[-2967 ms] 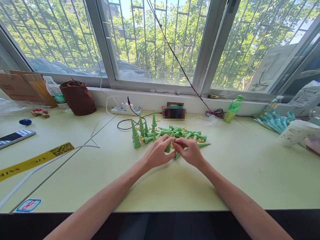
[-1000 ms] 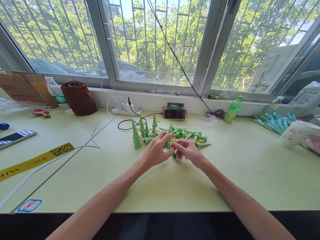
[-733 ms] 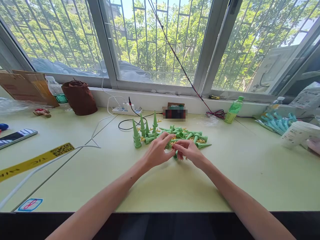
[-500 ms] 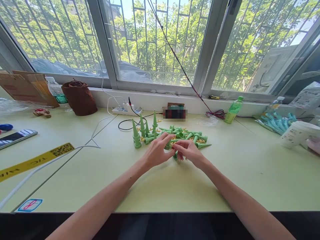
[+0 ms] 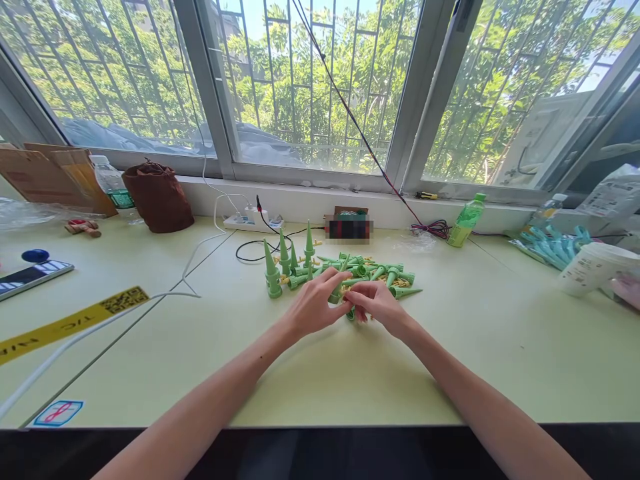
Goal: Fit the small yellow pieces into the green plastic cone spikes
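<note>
My left hand [image 5: 314, 303] is closed around a green plastic watering spike [image 5: 336, 294], held point up over the table. Its tip shows above my fingers. Against the spike's side, my right hand [image 5: 384, 305] pinches a small yellow valve piece [image 5: 345, 289]; the fingertips partly cover it. Below the hands another green part [image 5: 351, 315] shows, mostly hidden. Several assembled spikes [image 5: 273, 281] stand upright left of my left hand, some with yellow valves sticking out. Behind and right of my hands lies a heap of loose green spikes [image 5: 393, 274] mixed with yellow pieces [image 5: 401, 283].
A white cable [image 5: 186, 283] and yellow tape strip [image 5: 75, 323] cross the left side, near a phone [image 5: 35, 279]. Along the back are a brown pouch [image 5: 158, 197], a power strip [image 5: 254, 222] and a green bottle [image 5: 466, 220]. A white cup [image 5: 590, 269] stands right.
Both hands stay in nearly the same place, still on the spike and the yellow piece. The view has shifted very slightly.
</note>
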Demonstrator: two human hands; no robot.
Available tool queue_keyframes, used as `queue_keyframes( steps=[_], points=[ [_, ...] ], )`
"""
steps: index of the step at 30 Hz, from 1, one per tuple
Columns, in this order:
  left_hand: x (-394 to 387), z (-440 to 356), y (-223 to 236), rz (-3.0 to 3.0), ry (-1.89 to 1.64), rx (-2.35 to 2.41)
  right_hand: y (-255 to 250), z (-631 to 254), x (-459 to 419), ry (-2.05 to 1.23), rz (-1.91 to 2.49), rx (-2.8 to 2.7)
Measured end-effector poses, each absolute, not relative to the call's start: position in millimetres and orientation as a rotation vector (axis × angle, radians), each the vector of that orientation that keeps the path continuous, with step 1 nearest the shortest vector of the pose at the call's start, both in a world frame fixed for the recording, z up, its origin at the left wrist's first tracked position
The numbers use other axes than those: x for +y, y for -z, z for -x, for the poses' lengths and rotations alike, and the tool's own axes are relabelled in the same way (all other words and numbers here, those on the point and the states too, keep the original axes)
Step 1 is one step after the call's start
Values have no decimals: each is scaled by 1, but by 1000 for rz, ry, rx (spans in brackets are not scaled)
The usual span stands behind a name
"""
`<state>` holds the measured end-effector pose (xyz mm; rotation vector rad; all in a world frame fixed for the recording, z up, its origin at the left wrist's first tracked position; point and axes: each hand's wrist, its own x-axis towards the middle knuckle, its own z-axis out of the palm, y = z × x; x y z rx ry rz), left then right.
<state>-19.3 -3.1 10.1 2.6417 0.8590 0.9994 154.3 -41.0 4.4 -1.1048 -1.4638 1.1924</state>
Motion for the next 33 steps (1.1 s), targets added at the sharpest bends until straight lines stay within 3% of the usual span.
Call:
queue_keyframes(
  steps=[33],
  points=[
    [-6, 17, -7, -2684, -998, 907, 3, -155, -38, -1068, 1102, -1562]
  ],
)
